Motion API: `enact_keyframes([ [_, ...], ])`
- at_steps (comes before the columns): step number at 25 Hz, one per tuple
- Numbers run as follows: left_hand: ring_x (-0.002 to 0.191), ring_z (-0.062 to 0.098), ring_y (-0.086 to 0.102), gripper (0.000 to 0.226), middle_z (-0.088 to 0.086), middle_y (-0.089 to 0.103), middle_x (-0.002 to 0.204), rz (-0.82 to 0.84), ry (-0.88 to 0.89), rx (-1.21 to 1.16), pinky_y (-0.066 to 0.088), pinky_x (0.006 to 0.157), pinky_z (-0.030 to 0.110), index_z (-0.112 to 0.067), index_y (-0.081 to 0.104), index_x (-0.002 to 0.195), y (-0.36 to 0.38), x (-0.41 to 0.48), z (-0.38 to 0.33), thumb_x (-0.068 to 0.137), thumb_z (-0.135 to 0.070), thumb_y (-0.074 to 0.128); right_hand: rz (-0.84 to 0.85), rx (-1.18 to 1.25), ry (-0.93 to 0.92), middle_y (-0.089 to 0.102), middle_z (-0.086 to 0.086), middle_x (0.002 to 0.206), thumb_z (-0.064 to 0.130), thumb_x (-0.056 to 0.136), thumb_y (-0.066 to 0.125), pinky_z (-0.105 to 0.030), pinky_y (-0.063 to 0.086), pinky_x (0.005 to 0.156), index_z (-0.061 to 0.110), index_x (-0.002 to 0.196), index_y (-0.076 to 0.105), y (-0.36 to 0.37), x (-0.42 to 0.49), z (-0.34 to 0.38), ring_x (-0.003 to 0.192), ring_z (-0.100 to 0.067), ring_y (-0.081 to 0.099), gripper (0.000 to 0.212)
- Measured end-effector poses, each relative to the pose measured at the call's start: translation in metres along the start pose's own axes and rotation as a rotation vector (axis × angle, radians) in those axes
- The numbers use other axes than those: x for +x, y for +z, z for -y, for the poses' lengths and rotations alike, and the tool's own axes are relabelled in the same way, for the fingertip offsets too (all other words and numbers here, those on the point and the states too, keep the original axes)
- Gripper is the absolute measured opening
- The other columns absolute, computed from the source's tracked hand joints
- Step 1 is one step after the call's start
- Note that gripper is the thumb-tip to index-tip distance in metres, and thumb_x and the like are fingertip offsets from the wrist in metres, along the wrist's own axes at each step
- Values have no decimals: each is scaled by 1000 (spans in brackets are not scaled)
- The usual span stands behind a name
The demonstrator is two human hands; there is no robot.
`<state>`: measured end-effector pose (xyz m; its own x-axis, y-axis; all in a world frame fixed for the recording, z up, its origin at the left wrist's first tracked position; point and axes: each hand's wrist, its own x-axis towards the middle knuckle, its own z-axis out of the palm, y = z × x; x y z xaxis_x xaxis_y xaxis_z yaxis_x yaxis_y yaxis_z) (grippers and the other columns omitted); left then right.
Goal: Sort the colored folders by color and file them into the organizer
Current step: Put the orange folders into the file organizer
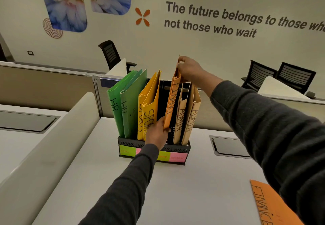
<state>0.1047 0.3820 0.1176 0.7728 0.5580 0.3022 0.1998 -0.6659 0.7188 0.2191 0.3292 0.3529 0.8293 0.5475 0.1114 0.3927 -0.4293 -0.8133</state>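
Right hand (187, 70) pinching top corner of orange FINANCE folder (171, 100), left hand (156, 132) gripping its lower edge, folder tilted over black organizer (154, 145), open slot between yellow SPORTS folders (149, 108) and tan ADMIN folders (187, 114), second orange folder (269, 205) flat on desk (193, 189)

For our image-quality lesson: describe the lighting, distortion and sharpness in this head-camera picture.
Head view: dim, yellowish light; wide-angle distortion curves the dark wall lettering; the orange paper FINANCE folder, gripped by the left hand and right hand, is sharp; writing on the pink sticky label is faint.
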Motion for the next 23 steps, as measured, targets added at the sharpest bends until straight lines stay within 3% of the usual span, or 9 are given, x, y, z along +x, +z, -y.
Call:
enact_keyframes([
  [4,83,27,67,20,5,72,93,-4,-58,47,57,75,40,-19,60,113,3,-10,5,94,-24,59,-32,-402,-140,51,-16,141,18,100,54,-31,50,90,13,147,41,17,-10,-27,120,-30,57,49],
  [9,92,19,65,28,-2,68,104,-120,-102,-39,57,77,40,-25,57,120,-2,-36,-4,93,-28,61,-164,-318,-342,50,-7,143,30,97,58,-31,45,95,18,143,47,7,-54,-43,126,-25,51,49],
  [12,95,15,60,39,-2,60,112,-246,-102,-93,56,78,33,-20,56,125,5,-68,-11,89,-28,67,-255,-252,-463,53,-5,136,33,96,58,-15,39,89,17,139,51,-11,-105,-74,123,-17,51,47],
  [14,93,14,57,41,-2,57,109,-262,-115,-107,54,76,30,-18,56,123,17,-94,-21,86,-27,70,-260,-225,-475,55,-5,131,31,95,60,-15,36,87,15,136,54,-21,-140,-107,119,-17,53,44],
  [16,92,15,58,37,-2,58,106,-182,-191,-156,53,76,28,-18,58,120,36,-124,-35,86,-25,71,-211,-225,-384,56,-4,132,32,95,61,-23,41,90,16,134,56,-28,-175,-152,120,-18,53,43],
  [19,90,13,60,29,-1,61,104,93,-403,-301,50,75,21,-23,59,110,80,-174,-64,85,-30,72,-88,-283,-124,56,-4,136,35,94,63,-30,44,99,15,133,57,-41,-232,-240,125,-20,52,44],
  [23,88,13,62,27,2,65,102,388,-621,-408,54,73,26,-23,62,103,147,-234,-107,83,-36,72,107,-337,228,52,-2,139,39,93,64,-25,36,104,18,135,54,-67,-316,-355,129,-16,49,49],
])
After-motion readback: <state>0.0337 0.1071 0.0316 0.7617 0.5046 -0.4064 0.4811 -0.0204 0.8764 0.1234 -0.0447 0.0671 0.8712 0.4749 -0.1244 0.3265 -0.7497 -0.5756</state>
